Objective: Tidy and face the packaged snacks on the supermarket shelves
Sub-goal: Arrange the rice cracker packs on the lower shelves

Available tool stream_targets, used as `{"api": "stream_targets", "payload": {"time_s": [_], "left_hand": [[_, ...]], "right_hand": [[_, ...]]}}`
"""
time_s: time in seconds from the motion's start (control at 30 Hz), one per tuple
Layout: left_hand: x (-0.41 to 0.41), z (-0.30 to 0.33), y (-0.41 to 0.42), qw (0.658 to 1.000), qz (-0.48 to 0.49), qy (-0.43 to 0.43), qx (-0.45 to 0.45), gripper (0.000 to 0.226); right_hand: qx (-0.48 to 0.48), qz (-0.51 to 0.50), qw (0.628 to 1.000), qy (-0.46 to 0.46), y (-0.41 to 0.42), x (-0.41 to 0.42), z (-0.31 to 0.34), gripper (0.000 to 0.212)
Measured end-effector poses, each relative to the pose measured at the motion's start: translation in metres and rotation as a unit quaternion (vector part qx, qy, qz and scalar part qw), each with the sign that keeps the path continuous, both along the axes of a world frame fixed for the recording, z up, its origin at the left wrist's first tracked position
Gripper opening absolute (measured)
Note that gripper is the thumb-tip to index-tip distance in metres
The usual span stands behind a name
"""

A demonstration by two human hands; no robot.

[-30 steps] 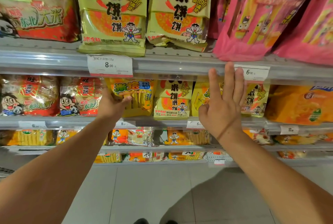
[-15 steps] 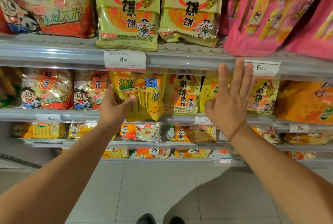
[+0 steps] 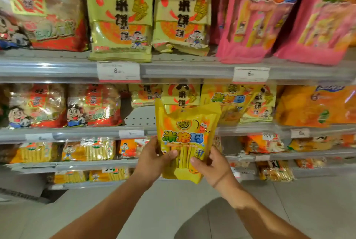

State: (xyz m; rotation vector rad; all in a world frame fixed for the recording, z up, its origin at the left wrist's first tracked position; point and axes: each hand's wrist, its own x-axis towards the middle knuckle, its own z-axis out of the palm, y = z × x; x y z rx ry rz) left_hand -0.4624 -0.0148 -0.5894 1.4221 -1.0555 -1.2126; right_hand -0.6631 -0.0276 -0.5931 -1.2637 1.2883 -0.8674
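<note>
A yellow snack bag (image 3: 187, 133) with green and blue lettering hangs upright in front of the second shelf (image 3: 77, 133), off the shelf and facing me. My left hand (image 3: 154, 158) grips its lower left side, thumb on the front. Its lower right side is held by my right hand (image 3: 212, 165). Behind the bag a bare gap (image 3: 139, 116) of perforated shelf back shows between the red bags (image 3: 92, 106) and the yellow-green rice cracker bags (image 3: 180, 94). Another yellow bag of the same kind (image 3: 229, 100) stands on the shelf to the right.
The top shelf carries red bags (image 3: 46, 11), two yellow-green bags (image 3: 121, 17) and pink bags (image 3: 256, 17). Price tags (image 3: 118, 71) clip to the shelf edges. Orange bags (image 3: 316, 106) fill the right of the second shelf. Lower shelves hold small packs (image 3: 90, 150). Grey floor tiles lie below.
The yellow bag has come off the second shelf and moved right and down. My right hand dropped from the shelf edge and closed on the bag beside my left hand.
</note>
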Motion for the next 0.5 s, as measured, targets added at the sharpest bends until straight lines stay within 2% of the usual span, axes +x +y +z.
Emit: {"api": "stream_targets", "payload": {"time_s": [0.07, 0.17, 0.23, 0.3, 0.33, 0.5], "left_hand": [[-0.024, 0.005, -0.01, 0.998, -0.051, -0.027, 0.021, 0.038], [-0.064, 0.017, -0.029, 0.984, -0.128, -0.12, 0.011, 0.04], [-0.098, 0.027, -0.044, 0.984, -0.101, -0.144, 0.002, 0.039], [-0.138, 0.032, -0.061, 0.987, -0.072, -0.144, 0.017, 0.016], [-0.159, 0.031, -0.07, 0.985, -0.076, -0.152, 0.027, 0.013], [-0.254, 0.03, -0.128, 0.958, -0.099, -0.262, 0.064, 0.038]], "right_hand": [[0.006, -0.014, 1.0, -0.021, -0.001, -0.031, 0.005, 0.035], [0.008, -0.044, 0.999, -0.026, -0.006, -0.091, 0.01, 0.034], [-0.013, -0.066, 0.997, -0.023, -0.009, -0.137, 0.013, 0.033], [-0.045, -0.081, 0.996, -0.008, -0.014, -0.187, 0.017, 0.031], [-0.051, -0.085, 0.995, -0.006, -0.016, -0.212, 0.017, 0.031], [-0.064, -0.101, 0.993, -0.002, -0.032, -0.318, 0.021, 0.035]]}}
